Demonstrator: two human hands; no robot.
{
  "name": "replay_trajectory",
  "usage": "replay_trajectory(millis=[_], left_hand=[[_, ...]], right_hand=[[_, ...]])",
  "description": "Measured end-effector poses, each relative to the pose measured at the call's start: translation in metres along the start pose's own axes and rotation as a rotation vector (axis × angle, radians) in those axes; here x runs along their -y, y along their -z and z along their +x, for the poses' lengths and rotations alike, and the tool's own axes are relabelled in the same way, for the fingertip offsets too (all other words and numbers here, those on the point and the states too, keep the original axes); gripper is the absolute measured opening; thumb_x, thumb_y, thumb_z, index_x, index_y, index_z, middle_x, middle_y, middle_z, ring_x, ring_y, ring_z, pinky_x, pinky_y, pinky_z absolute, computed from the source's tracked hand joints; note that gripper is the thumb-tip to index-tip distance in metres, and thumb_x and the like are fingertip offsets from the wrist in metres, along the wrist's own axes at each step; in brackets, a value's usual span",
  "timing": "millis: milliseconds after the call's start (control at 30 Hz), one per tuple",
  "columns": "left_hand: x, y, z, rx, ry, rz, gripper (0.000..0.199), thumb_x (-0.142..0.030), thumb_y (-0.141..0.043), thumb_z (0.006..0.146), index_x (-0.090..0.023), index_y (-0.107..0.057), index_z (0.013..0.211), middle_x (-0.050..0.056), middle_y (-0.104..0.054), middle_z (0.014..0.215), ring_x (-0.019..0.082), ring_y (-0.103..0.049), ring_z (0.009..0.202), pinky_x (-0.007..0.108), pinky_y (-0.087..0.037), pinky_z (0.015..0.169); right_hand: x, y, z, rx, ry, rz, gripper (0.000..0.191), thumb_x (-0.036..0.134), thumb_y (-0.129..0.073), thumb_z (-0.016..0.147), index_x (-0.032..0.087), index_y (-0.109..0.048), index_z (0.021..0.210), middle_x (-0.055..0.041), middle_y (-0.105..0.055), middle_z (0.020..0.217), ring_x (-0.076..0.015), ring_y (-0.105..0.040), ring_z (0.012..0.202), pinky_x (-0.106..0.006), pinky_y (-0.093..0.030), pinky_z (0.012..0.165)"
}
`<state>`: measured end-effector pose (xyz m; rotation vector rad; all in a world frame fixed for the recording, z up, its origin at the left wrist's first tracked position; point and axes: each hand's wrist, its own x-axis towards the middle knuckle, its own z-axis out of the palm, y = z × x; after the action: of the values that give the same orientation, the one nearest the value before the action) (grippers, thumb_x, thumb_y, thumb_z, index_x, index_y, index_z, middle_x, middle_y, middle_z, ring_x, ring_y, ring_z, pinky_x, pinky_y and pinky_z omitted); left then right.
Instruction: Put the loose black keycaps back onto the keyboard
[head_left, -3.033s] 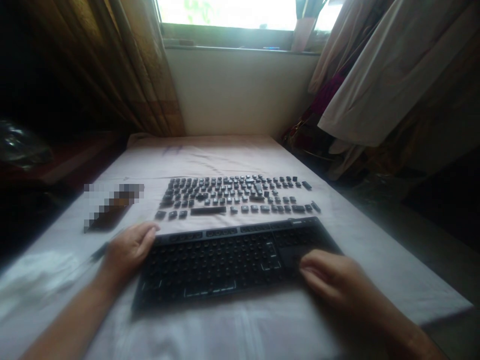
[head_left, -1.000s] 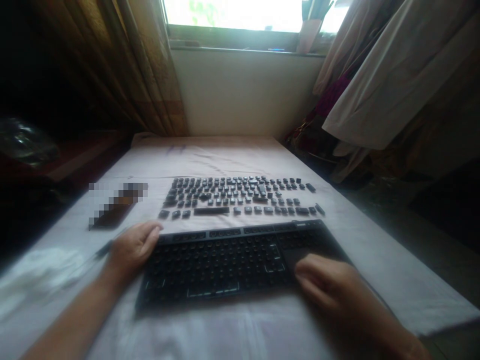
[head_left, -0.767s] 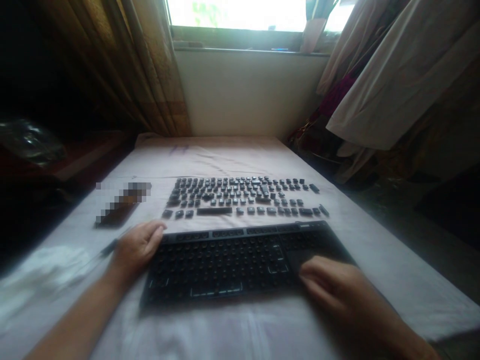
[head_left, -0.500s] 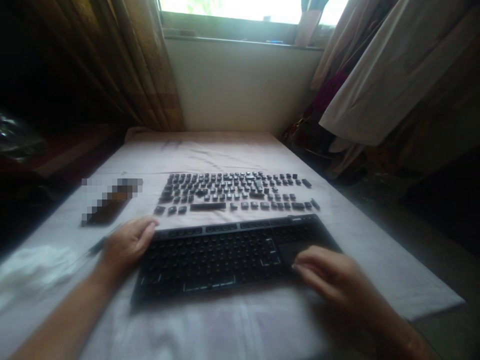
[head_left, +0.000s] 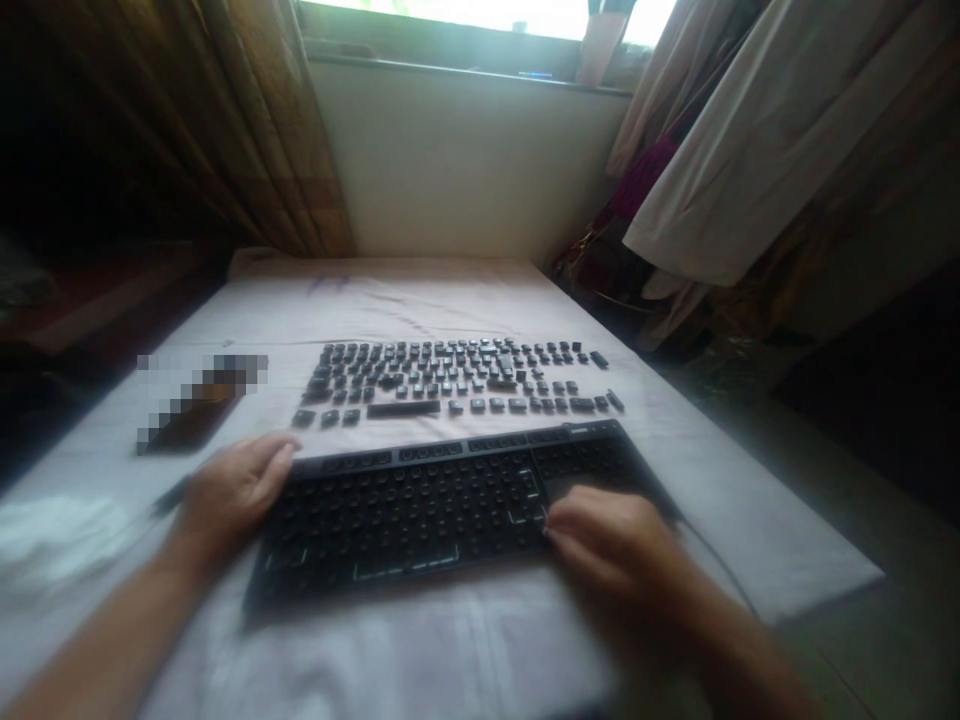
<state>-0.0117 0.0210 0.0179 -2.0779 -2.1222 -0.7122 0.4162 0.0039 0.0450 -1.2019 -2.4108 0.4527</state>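
A black keyboard without its keycaps lies on the pale cloth, slightly slanted. My left hand grips its upper left corner, thumb along the edge. Over the right part of the keyboard is my right hand, its fingers pinched together near the bottom right of the main key area. Whatever those fingertips hold, if anything, is too small or blurred to make out. Beyond the keyboard, loose black keycaps sit in rows laid out like a key layout, with the long space bar in the front row.
A dark, partly pixelated object lies at the left, and a crumpled white cloth or bag is nearer me. A cable runs off the keyboard's right side. Curtains and hanging clothes flank the window wall.
My right hand has shifted left over the keyboard, toward the main key area. My left hand keeps its hold on the corner. The whole view has swung slightly.
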Motion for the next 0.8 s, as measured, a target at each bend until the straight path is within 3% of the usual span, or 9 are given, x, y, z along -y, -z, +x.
replay_trajectory(millis=[100, 367, 800], left_hand=[[0.0002, 0.0006, 0.0003, 0.009, -0.004, 0.001, 0.044, -0.053, -0.036, 0.089, -0.026, -0.071, 0.091, 0.007, -0.078, 0.097, 0.029, -0.073, 0.091, 0.038, -0.055, 0.080], [0.0003, -0.0005, -0.0002, -0.004, -0.020, 0.002, 0.043, -0.052, -0.035, 0.090, -0.026, -0.070, 0.092, 0.005, -0.078, 0.097, 0.026, -0.073, 0.093, 0.035, -0.055, 0.083], [0.0020, -0.0027, -0.0022, -0.008, -0.019, -0.007, 0.042, -0.051, -0.036, 0.091, -0.027, -0.070, 0.093, 0.004, -0.077, 0.096, 0.025, -0.072, 0.092, 0.033, -0.054, 0.081]], right_hand=[[-0.0012, -0.0043, 0.0011, -0.024, 0.030, -0.070, 0.018, 0.017, -0.050, 0.088, 0.021, -0.063, 0.075, -0.0022, -0.065, 0.069, -0.0137, -0.058, 0.060, -0.025, -0.039, 0.057], [0.0070, 0.0036, 0.0054, 0.058, 0.069, -0.103, 0.022, 0.013, -0.050, 0.086, 0.021, -0.055, 0.067, 0.0006, -0.059, 0.064, -0.0116, -0.053, 0.053, -0.023, -0.035, 0.053], [0.0049, 0.0024, 0.0047, 0.065, 0.058, -0.108, 0.019, 0.012, -0.052, 0.086, 0.021, -0.058, 0.070, -0.0005, -0.062, 0.065, -0.0126, -0.056, 0.055, -0.023, -0.036, 0.054]])
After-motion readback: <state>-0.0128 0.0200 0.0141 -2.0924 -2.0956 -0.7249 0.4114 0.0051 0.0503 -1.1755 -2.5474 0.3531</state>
